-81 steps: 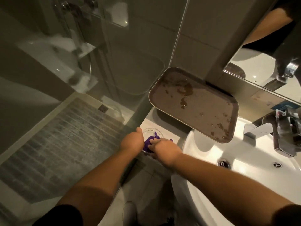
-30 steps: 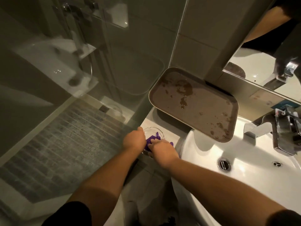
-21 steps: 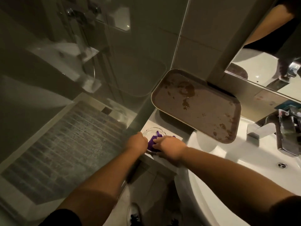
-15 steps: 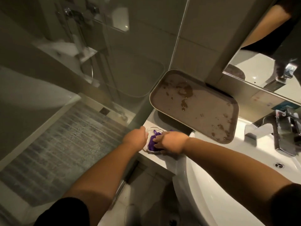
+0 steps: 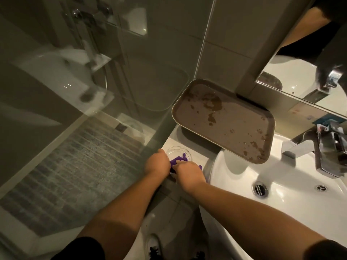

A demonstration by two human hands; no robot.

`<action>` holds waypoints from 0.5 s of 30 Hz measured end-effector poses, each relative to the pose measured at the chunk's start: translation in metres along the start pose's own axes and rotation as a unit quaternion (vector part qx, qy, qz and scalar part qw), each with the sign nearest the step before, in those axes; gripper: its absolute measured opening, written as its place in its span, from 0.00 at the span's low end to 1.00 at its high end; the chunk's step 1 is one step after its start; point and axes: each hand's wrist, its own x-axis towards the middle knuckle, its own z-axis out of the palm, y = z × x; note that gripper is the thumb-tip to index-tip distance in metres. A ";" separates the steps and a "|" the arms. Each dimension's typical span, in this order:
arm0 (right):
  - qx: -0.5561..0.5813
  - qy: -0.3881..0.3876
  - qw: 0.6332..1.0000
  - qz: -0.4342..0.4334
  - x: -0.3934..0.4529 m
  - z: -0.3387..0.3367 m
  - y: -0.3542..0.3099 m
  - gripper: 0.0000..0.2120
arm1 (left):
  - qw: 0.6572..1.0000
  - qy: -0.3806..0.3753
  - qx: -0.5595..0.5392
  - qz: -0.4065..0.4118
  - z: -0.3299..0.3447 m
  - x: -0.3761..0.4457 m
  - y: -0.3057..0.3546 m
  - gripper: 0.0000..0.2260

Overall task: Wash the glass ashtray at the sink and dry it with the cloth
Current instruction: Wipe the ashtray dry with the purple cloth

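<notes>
A: While the ashtray (image 5: 178, 154) sat on the white counter (image 5: 195, 156) just left of the sink (image 5: 281, 177), what were the hands doing?

B: The left hand (image 5: 157, 164) was cupped against the ashtray's left rim, steadying it. The right hand (image 5: 187, 172) was closed on the purple cloth (image 5: 178, 158), pressing it down into the bowl. Both were touching the glass, so this looked like the drying step.

A: Could you tell whether the dish was already dry?

B: No, it was too small and dim to judge. The tap (image 5: 300, 147) showed no water running, though.

A: How should that wipe have been done well?

B: I would have kept the left hand firm on the rim, since wet glass is likely slippery and the dish stood near the counter's near edge. The cloth should have gone round the inside and into the rim notches, then over the outside and underneath.

A: Anything in the way?

B: A wet brown tray (image 5: 225, 121) leaned over the far side of the sink, just beyond the ashtray. I would have kept the dish clear of its drips.
</notes>
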 end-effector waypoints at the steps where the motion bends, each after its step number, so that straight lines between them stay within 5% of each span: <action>1: 0.001 -0.003 1.000 -0.020 0.000 -0.002 0.004 0.12 | 1.000 -0.005 -0.011 -0.010 -0.001 -0.001 -0.001 0.12; 9: -0.198 -0.168 0.934 -0.244 0.021 -0.055 0.045 0.19 | 0.991 -0.019 0.023 0.129 -0.018 0.016 -0.006 0.15; 15: -0.230 -0.176 0.925 -0.247 0.027 -0.056 0.046 0.18 | 0.981 -0.022 0.124 0.144 -0.019 0.018 -0.003 0.08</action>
